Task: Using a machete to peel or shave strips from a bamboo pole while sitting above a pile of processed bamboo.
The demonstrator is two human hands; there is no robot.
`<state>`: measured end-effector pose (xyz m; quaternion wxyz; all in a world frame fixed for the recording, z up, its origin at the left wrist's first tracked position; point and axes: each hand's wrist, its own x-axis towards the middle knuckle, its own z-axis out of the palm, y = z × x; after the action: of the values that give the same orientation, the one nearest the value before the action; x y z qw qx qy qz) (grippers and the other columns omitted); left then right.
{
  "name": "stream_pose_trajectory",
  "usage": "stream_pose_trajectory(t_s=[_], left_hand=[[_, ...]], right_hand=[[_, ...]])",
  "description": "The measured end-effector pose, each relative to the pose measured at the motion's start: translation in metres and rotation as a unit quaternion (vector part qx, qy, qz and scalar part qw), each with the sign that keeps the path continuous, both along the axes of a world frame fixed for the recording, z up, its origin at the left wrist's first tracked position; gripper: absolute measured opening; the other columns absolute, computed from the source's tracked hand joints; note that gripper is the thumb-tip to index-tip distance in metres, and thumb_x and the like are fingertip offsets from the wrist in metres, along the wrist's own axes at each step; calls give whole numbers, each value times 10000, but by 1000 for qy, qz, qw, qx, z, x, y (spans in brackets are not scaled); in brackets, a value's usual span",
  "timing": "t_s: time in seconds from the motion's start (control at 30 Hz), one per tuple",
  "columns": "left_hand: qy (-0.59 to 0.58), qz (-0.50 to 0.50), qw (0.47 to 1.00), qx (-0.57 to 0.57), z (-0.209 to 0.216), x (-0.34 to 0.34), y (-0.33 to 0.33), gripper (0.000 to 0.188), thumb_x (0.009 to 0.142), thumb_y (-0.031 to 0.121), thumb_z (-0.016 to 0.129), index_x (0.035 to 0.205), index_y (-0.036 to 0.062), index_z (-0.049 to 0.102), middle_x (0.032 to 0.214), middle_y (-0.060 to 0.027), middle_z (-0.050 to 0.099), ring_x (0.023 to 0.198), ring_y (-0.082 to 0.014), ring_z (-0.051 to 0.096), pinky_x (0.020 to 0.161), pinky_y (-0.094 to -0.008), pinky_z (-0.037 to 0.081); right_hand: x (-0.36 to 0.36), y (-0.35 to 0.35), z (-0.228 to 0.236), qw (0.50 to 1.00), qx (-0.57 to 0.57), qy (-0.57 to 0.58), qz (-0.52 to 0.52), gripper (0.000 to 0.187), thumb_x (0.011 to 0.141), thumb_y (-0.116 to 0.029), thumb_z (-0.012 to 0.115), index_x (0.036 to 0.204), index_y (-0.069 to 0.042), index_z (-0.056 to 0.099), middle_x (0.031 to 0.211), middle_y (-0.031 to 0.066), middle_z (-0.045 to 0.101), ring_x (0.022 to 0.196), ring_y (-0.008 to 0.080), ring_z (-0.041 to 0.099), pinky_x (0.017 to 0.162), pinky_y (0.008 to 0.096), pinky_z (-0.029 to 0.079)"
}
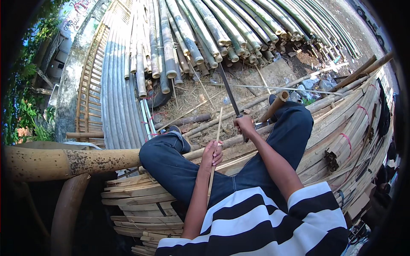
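Note:
My left hand (212, 153) is closed around a thin, pale bamboo strip (219, 126), which stands slanted over my lap with its upper end free. In my right hand (245, 125) is the handle of a machete (229, 88). Its long dark blade points up and away toward the stacked poles, apart from the strip. Both hands are above my lap, between my bent knees. Next to my right knee, the cut end of a thick bamboo pole (275, 105) sticks up at a slant.
Long bamboo poles (196, 55) lie stacked ahead, cut ends toward me. Bundles of split bamboo slats (337, 123) curve along the right, and more slats (141, 198) lie under me. A thick bamboo pole (102, 162) crosses at left. Corrugated sheets (119, 89) and a bamboo ladder (87, 89) lie farther left.

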<state>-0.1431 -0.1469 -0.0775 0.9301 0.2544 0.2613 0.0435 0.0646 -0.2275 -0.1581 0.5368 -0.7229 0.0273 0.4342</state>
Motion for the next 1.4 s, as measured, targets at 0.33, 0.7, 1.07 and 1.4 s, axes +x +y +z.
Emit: stream_pose_trajectory(t_s=[0.33, 0.7, 1.07, 1.4], left_hand=[[-2, -7, 993, -117, 0, -7, 8, 244, 1000, 287, 392, 973, 57, 469, 542, 54, 306, 362, -24, 242, 322, -169, 248], [-15, 18, 997, -72, 2, 0, 4, 288, 1002, 319, 375, 843, 88, 442, 498, 49, 295, 339, -31, 241, 272, -161, 231], [45, 21, 999, -18, -7, 2, 2, 270, 992, 298, 394, 801, 109, 417, 474, 52, 273, 349, -40, 246, 296, -184, 199], [79, -75, 990, 89, 10, 5, -25, 292, 983, 316, 408, 778, 110, 384, 462, 42, 273, 323, -51, 227, 291, -193, 189]], right_hand=[[-20, 11, 21, 963, 48, -203, 173, 243, 627, -192, 635, 605, 40, 568, 481, 115, 510, 445, 183, 502, 463, 357, 399], [-30, 14, 37, 961, 71, -239, 122, 216, 653, -155, 622, 548, 3, 519, 455, 52, 489, 388, 128, 459, 403, 303, 370], [-46, 9, 46, 849, 57, -359, 384, 274, 621, -252, 624, 703, 7, 594, 685, 231, 601, 687, 420, 582, 671, 462, 477], [9, -1, -6, 913, -165, -306, 214, 309, 618, -232, 612, 708, 64, 610, 720, 282, 612, 731, 417, 626, 658, 464, 494]])
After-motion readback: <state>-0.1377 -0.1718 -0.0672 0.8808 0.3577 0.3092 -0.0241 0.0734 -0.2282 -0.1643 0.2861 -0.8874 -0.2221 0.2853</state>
